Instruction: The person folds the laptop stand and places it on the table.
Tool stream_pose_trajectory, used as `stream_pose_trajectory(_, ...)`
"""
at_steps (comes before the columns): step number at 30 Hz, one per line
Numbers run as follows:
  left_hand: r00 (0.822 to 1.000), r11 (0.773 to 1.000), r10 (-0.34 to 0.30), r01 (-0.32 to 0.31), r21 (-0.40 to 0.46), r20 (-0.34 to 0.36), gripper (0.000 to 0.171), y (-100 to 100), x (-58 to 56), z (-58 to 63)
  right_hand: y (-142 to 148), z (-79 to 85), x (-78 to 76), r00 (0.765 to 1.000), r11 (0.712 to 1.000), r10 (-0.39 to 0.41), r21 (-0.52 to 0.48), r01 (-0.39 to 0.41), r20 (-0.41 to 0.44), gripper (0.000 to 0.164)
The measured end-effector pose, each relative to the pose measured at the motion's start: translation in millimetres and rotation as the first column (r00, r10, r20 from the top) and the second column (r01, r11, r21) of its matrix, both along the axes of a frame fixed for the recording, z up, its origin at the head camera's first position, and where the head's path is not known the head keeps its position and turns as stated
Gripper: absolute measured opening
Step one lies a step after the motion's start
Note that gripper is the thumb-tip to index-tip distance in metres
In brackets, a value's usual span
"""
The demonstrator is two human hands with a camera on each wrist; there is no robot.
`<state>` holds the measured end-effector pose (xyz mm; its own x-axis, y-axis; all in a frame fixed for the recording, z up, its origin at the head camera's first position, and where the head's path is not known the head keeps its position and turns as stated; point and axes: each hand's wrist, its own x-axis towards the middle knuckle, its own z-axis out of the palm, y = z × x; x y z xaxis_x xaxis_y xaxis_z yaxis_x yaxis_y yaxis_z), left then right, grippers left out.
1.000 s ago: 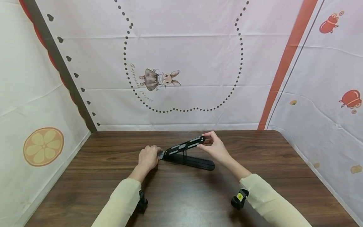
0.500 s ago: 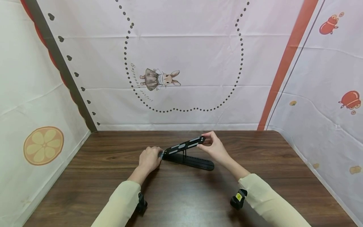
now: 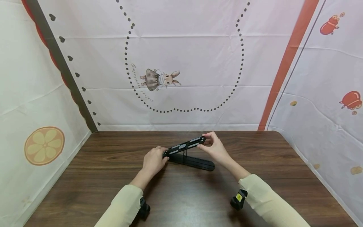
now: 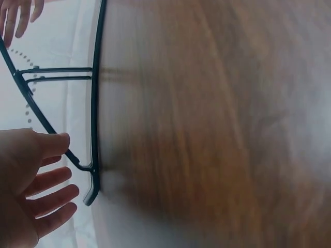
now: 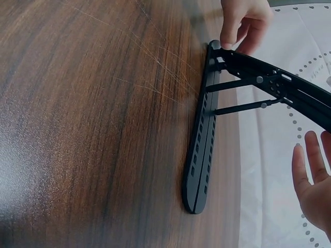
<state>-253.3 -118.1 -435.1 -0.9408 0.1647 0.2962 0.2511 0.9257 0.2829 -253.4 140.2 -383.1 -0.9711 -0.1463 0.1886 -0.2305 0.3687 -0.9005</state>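
A black folding laptop stand (image 3: 195, 162) rests on the table, its long base bar lying flat. The upper bar (image 3: 182, 146) with grey pads slants up to the right from the hinge end, propped by a thin strut (image 5: 235, 85). My left hand (image 3: 154, 161) holds the hinge end between thumb and fingers, hiding that end in the head view. In the left wrist view the left thumb (image 4: 54, 143) touches the upper bar while the other fingers spread below it. My right hand (image 3: 216, 149) pinches the raised end of the upper bar.
The brown wood-grain table (image 3: 181, 195) spreads in front of and around the stand. A white printed cloth (image 3: 198, 63) hangs behind it and at both sides. A black wrist camera sits on each forearm.
My left hand has slid right from the tip beyond the hinge onto the hinge end of the upper bar. The right hand and the stand's angle look the same.
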Motion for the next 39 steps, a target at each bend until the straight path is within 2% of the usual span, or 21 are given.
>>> stream_pose_trajectory(7, 1.000, 0.998, 0.011, -0.010, 0.058, -0.023, 0.032, 5, 1.3, -2.7, 0, 0.1, 0.3, 1.000, 1.000, 0.011, -0.004, -0.011, 0.009, 0.052)
stream_pose_trajectory(17, 0.997, 0.995, 0.050, -0.045, 0.087, -0.056, 0.027, 11, -4.1, -3.7, 1, -3.5, 2.2, 0.998, 0.999, 0.035, -0.028, -0.037, -0.045, 0.048)
stream_pose_trajectory(25, 0.997, 0.995, 0.068, -0.065, 0.077, -0.045, 0.027, 12, -2.7, -3.0, 6, -9.9, 4.3, 0.988, 0.996, 0.079, 0.048, -0.073, -0.131, 0.048)
stream_pose_trajectory(31, 0.996, 0.995, 0.080, -0.077, 0.063, -0.045, 0.027, 12, -1.3, -3.1, 13, -18.0, 6.5, 0.991, 0.989, 0.090, 0.127, -0.077, -0.102, 0.048)
stream_pose_trajectory(35, 0.995, 0.994, 0.097, -0.095, 0.057, -0.030, 0.027, 13, -0.4, -3.5, 20, -25.8, 8.5, 0.982, 0.954, 0.141, 0.282, -0.101, -0.127, 0.048)
stream_pose_trajectory(39, 0.993, 0.992, 0.115, -0.114, 0.063, -0.023, 0.026, 14, -0.6, -3.4, 28, -34.2, 9.7, 0.950, 0.880, 0.229, 0.461, -0.110, -0.210, 0.049)
